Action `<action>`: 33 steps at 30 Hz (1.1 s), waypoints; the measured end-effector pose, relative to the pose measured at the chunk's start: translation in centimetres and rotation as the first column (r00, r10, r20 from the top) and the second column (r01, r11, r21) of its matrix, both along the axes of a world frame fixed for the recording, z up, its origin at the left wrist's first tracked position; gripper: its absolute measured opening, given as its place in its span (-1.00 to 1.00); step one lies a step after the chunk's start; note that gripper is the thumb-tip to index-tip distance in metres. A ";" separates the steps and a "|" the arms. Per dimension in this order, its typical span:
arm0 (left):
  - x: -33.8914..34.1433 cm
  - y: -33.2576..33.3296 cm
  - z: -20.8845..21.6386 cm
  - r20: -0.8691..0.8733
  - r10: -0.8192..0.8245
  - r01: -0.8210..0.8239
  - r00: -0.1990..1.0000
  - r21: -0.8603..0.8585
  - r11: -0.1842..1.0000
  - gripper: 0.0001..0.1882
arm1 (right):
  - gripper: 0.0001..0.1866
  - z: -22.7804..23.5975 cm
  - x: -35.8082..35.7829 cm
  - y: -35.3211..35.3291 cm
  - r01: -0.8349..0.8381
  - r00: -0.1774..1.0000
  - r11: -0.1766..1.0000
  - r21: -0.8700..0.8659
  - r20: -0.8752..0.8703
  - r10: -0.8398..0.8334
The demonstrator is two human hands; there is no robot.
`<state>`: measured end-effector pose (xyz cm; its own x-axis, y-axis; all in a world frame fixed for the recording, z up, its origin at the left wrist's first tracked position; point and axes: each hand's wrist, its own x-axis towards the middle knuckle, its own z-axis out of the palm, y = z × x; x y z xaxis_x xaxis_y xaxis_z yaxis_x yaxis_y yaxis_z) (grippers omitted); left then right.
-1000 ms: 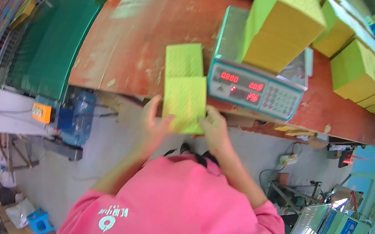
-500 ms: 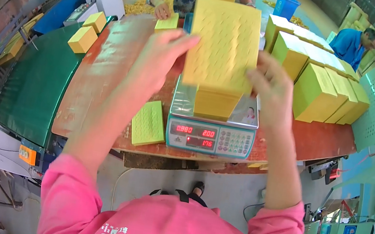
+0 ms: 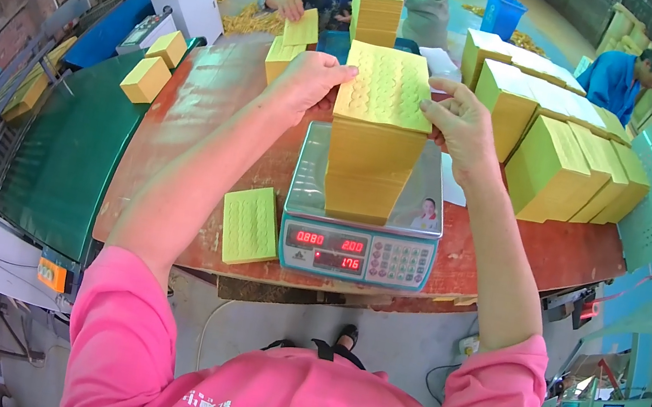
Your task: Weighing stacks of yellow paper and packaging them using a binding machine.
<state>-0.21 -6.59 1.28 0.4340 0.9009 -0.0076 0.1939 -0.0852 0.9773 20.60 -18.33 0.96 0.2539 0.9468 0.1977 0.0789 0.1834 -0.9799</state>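
2 half-curled hands (image 3: 310,84) (image 3: 467,124) pinch the yellow stack (image 3: 370,163) near its top.

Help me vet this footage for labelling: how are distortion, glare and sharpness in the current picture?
Head view: the red tabletop bows along its front edge, image corners go black; head view: pale sheen streaks its left part; head view: left hand, right hand and yellow paper stack look fairly sharp, and the digital scale shows legible red digits.
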 end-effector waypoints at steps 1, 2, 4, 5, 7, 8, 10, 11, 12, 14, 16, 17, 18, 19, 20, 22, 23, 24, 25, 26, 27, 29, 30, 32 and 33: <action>0.1 -0.2 0.0 -0.003 0.005 -0.005 1.000 0.005 1.000 -0.73 | -0.58 -0.1 0.1 -0.1 -0.014 1.000 1.000 0.008 0.009 0.014; 0.2 -0.4 0.1 -0.006 0.011 -0.011 1.000 0.010 1.000 -0.72 | -0.58 -0.2 0.2 -0.1 -0.015 1.000 1.000 0.005 0.008 0.015; 0.2 -0.9 0.2 -0.003 0.021 -0.021 1.000 0.008 1.000 -0.73 | -0.61 -0.8 0.3 0.1 -0.011 0.999 0.999 0.039 0.049 0.009; 0.2 -1.0 0.3 0.004 0.030 -0.030 1.000 0.011 0.999 -0.73 | -0.61 -1.0 0.4 0.3 -0.010 0.999 0.999 0.039 0.048 0.008; 0.4 -0.9 0.0 0.004 0.039 -0.039 0.999 0.041 0.998 -0.72 | -0.64 -1.6 0.7 0.6 0.025 0.993 0.997 0.068 0.115 -0.032; 0.6 -0.8 -0.1 0.006 0.048 -0.048 0.999 0.076 0.996 -0.70 | -0.64 -1.9 0.9 0.9 0.028 0.993 0.997 0.069 0.115 -0.036; 0.5 0.1 -1.5 -0.064 0.086 -0.072 0.994 0.190 0.979 -0.69 | -0.69 -2.9 0.7 1.5 0.074 0.959 0.984 0.159 0.261 -0.114; 0.6 0.6 -2.2 -0.124 0.129 -0.085 0.984 0.311 0.947 -0.67 | -0.69 -3.1 0.8 1.8 0.074 0.959 0.985 0.156 0.259 -0.113; 0.5 1.0 -2.8 -0.125 0.127 -0.084 0.984 0.307 0.948 -0.67 | -0.67 -3.0 0.6 1.7 0.105 0.949 0.983 0.154 0.281 -0.145; 0.0 1.7 -3.9 -0.198 0.259 -0.085 0.945 0.618 0.782 -0.66 | -0.66 -3.2 0.5 1.6 0.135 0.936 0.979 0.152 0.303 -0.176; -0.2 1.1 -4.6 -0.131 0.235 -0.114 0.963 0.592 0.798 -0.66 | -0.70 -3.7 0.4 1.5 0.121 0.936 0.979 0.163 0.311 -0.167; -0.4 0.7 -5.0 -0.061 0.214 -0.143 0.975 0.564 0.813 -0.66 | -0.70 -3.7 0.3 1.1 0.122 0.935 0.979 0.162 0.313 -0.168; -0.8 -1.2 -4.4 -0.065 0.214 -0.142 0.975 0.561 0.816 -0.66 | -0.73 -3.4 -0.3 0.4 0.137 0.971 0.976 0.172 0.170 -0.166; -0.5 -4.0 -3.3 -0.011 0.202 -0.175 0.979 0.455 0.873 -0.66 | -0.76 -3.6 0.0 -0.6 0.179 0.983 0.969 0.169 0.022 -0.185; -1.0 -6.5 -3.0 0.045 0.216 -0.218 0.975 0.347 0.912 -0.65 | -0.76 -3.5 -0.1 -1.5 0.184 0.982 0.970 0.161 0.021 -0.189; -4.3 -8.5 -5.9 0.116 0.204 -0.228 0.972 0.270 0.935 -0.65 | -0.80 -3.8 -0.5 -3.3 0.265 0.958 0.932 0.248 -0.177 -0.226; -6.2 -9.7 -8.0 0.166 0.221 -0.252 0.961 0.195 0.948 -0.66 | -0.80 -4.7 -0.8 -4.4 0.265 0.957 0.936 0.230 -0.177 -0.228; -8.2 -11.1 -10.2 0.214 0.242 -0.271 0.946 0.116 0.956 -0.66 | -0.80 -5.9 -1.1 -5.8 0.270 0.955 0.939 0.215 -0.186 -0.232; -10.3 -12.6 -12.4 0.194 0.309 -0.327 0.931 0.066 0.943 -0.66 | -0.79 -6.9 -1.4 -7.3 0.277 0.951 0.940 0.198 -0.194 -0.239; -12.3 -13.9 -14.5 0.166 0.369 -0.376 0.915 0.011 0.927 -0.67 | -0.79 -8.4 -1.6 -8.7 0.286 0.948 0.943 0.168 -0.192 -0.253; -14.3 -15.2 -16.1 0.152 0.480 -0.472 0.864 -0.086 0.877 -0.66 | -0.79 -10.2 -2.2 -10.3 0.292 0.938 0.947 0.135 -0.231 -0.257; -18.8 -18.2 -19.3 0.078 0.593 -0.567 0.802 -0.216 0.795 -0.65 | -0.79 -13.9 -3.2 -13.6 0.297 0.923 0.954 0.041 -0.267 -0.276; -21.0 -19.6 -20.7 0.036 0.640 -0.617 0.767 -0.230 0.752 -0.65 | -0.79 -15.5 -3.7 -15.2 0.314 0.890 0.949 -0.035 -0.338 -0.307; -24.0 -21.3 -22.6 -0.015 0.689 -0.670 0.725 -0.250 0.699 -0.64 | -0.79 -18.0 -4.9 -16.9 0.353 0.814 0.921 -0.166 -0.430 -0.390; -24.9 -22.1 -23.3 -0.045 0.717 -0.701 0.695 -0.265 0.662 -0.63 | -0.79 -19.5 -5.3 -17.7 0.350 0.817 0.919 -0.179 -0.423 -0.393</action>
<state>-25.16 -28.74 -22.00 -0.3284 0.9065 -0.2655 0.0383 0.2936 0.9552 15.28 -36.08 -18.55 0.6296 0.7704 -0.1009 -0.3211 0.1398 -0.9367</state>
